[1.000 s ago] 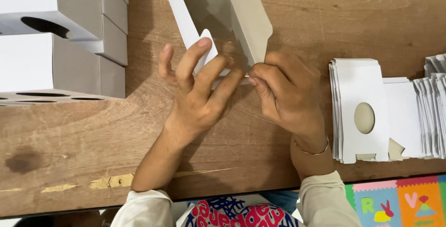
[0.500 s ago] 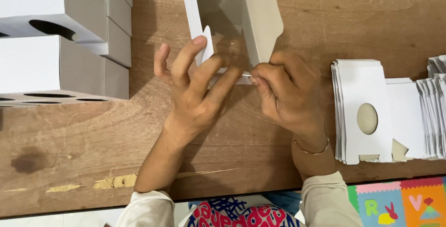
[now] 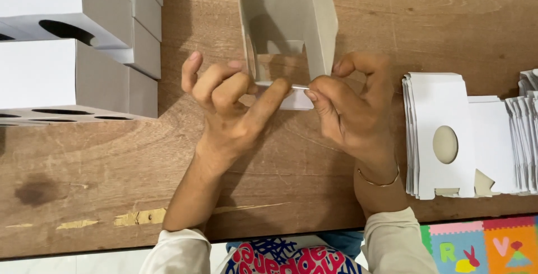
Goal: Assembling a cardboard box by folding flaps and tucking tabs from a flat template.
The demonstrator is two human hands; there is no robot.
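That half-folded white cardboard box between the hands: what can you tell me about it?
The half-folded white cardboard box looks like thin card, white outside and greyish inside. It stands opened into a square tube on the brown wooden table, its side flaps loose and spread. The left hand and right hand pinch its near bottom flap from both sides, fingertips almost meeting at the edge. Its far end runs out of view.

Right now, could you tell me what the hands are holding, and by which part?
Both hands hold one half-folded white cardboard box. The left hand and right hand pinch its near bottom flap between fingertips, at the edge closest to the person.
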